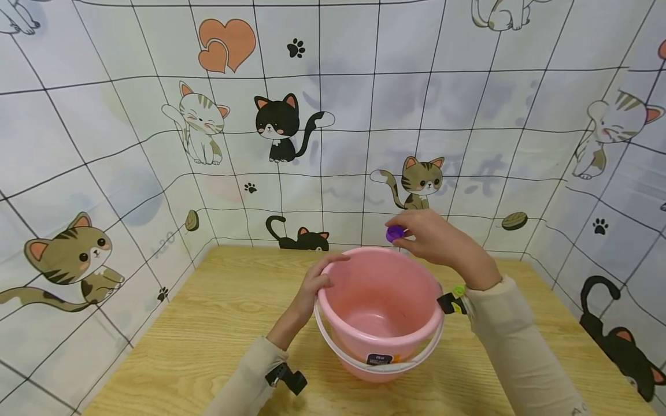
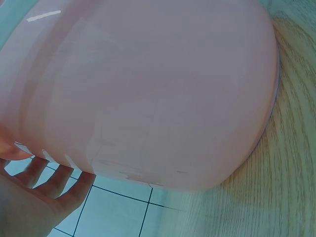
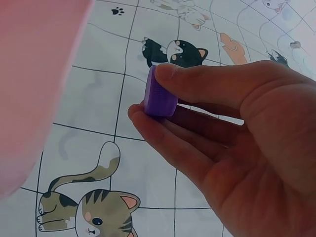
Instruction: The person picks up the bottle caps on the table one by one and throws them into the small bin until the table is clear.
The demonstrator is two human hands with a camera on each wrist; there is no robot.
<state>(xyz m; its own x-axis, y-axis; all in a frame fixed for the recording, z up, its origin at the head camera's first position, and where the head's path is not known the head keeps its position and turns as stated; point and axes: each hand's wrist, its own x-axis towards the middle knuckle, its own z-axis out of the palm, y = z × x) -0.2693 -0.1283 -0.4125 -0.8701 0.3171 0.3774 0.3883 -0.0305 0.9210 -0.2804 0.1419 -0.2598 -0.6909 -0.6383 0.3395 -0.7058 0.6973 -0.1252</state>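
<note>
A pink plastic bucket (image 1: 385, 341) with a white handle stands upright on the wooden table. My left hand (image 1: 312, 283) grips its rim at the left. The left wrist view shows the fingers (image 2: 74, 192) of that hand at the bucket's outer wall (image 2: 173, 98). Above the far right part of the rim, my right hand (image 1: 432, 237) pinches a small purple cap (image 1: 395, 233) between thumb and fingers. From the right wrist, the cap (image 3: 161, 96) shows side-on with fine ridges round its wall. The bucket's inside holds nothing that shows in the head view.
The light wooden table (image 1: 224, 323) spreads to both sides of the bucket. White cloth walls (image 1: 343, 190) with a black grid and cartoon cats stand close behind it and at the left and right. The white bucket handle (image 1: 364, 365) hangs down at the front.
</note>
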